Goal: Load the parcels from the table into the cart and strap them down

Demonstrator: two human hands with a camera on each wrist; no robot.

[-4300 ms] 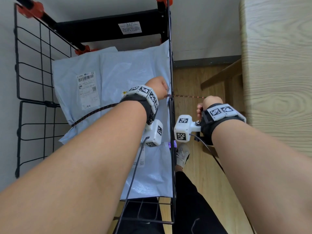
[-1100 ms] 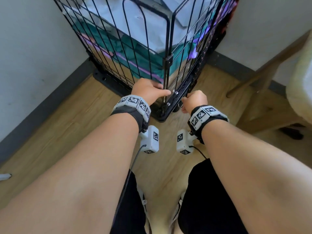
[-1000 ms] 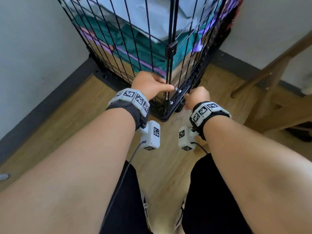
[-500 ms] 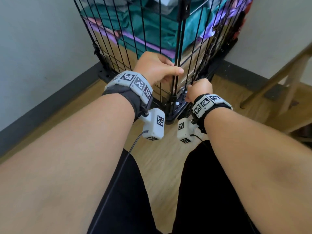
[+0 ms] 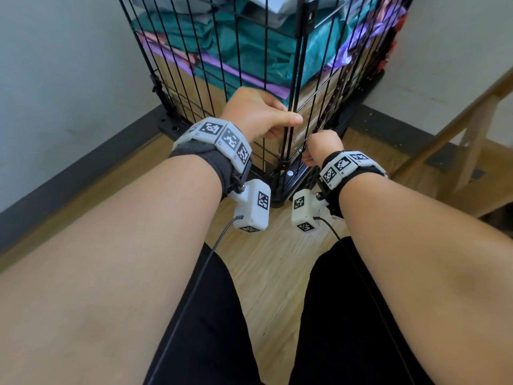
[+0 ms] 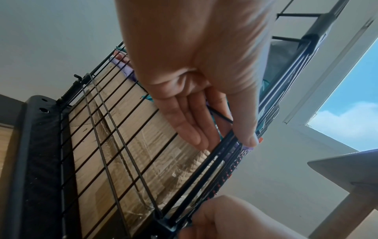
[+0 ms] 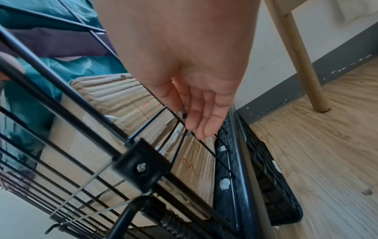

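Parcels [image 5: 244, 48] are already stacked inside the wire cart [image 5: 191, 87]: teal and purple bags on top, a cardboard box [image 6: 126, 139] at the bottom. Left hand [image 5: 258, 115] is set at the cart's near corner, thumb hooked over the corner post and fingers laid nearly straight along the bars in the left wrist view. Right hand [image 5: 322, 145] is just right of that post, lower down, fingers curled against the side panel's wires; something small and pale sits at its fingertips in the right wrist view, possibly a strap hook, but a real pinch cannot be confirmed. A red-flecked cord [image 6: 227, 176] is seen running along the post, its long axis up-down, directly ahead of and between both hands; the right hand is judged nearer its lower end. The next move likely depends on hooking low on this corner. Cart base [image 7: 251, 171] is black with bolts and stands on a wood floor [image 5: 266, 262]. Pale walls with a dark skirting board [image 5: 69, 168] meet behind it. A wooden leg [image 7: 298, 55] stands to the right; no tabletop is clearly seen.
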